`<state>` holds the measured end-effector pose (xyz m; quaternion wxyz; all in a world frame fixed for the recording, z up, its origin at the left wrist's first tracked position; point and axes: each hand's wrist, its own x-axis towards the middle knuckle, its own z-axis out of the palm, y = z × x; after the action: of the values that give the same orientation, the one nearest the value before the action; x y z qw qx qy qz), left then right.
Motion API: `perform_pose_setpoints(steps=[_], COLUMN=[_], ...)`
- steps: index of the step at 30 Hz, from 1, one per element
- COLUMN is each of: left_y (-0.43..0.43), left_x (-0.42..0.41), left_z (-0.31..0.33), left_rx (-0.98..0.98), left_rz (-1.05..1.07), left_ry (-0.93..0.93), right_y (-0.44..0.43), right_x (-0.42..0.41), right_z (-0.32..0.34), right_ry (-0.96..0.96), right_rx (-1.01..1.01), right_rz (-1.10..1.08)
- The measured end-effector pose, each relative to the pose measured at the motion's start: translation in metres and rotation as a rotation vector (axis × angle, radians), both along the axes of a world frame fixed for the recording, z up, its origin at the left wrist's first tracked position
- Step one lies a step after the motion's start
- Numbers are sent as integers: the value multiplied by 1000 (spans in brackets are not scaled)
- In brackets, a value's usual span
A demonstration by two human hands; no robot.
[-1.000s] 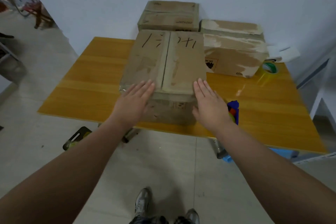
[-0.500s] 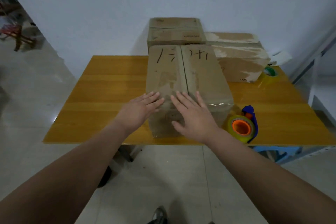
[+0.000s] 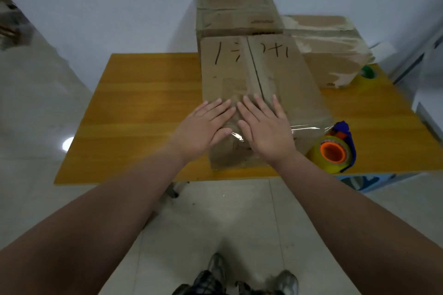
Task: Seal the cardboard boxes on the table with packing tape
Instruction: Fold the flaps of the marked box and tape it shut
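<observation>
White wall (image 3: 107,2) backs the wooden counter (image 3: 143,103). We press left hand (image 3: 203,127) and right hand (image 3: 266,132) flat, fingers (image 3: 215,109) slightly spread, on the nearest box (image 3: 282,88); clear tape (image 3: 309,127) crosses its edge beside our right fingers, the seam (image 3: 255,67) beyond them looks bare, so most sealing seems left.

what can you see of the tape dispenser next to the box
The dispenser has a blue frame holding a yellowish clear roll on an orange core. It lies on the table at its near edge, right of the front box. A shiny strip seems to run from it onto the box.
</observation>
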<state>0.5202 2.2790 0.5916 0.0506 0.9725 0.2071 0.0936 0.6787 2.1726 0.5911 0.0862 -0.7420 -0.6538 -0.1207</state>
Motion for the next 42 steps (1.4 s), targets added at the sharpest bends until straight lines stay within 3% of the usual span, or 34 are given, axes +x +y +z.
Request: perform_pose_setpoints(steps=[4,12,19,22,26,31,37,40,42], left_y=[5,-4,-29,-42,-48,-46,-51,-64,-71], left_x=[1,0,47,81,102,105,105,115,136], left_z=[-2,2,37,34,15,3,6,20,28], left_rx=[123,178,178,75,17,185,185,184,207], left_rz=[-33,0,127,81,71,85,105,180,188], left_ry=[107,248,93,63,142,300,342,264,192], right_y=[1,-8,-39,-43,-48,-55,-63,-71,-73], right_x=[7,10,67,101,124,127,144,160,163], right_z=[-4,4,28,33,19,3,-8,-4,-4], right_ry=[-101,-174,49,20,46,245,335,553,533], right_rx=[4,-275,-170,-266,-406,-285,-218,-185,-216], right_rz=[102,99,-96,-150,-131,-43,116,94,75])
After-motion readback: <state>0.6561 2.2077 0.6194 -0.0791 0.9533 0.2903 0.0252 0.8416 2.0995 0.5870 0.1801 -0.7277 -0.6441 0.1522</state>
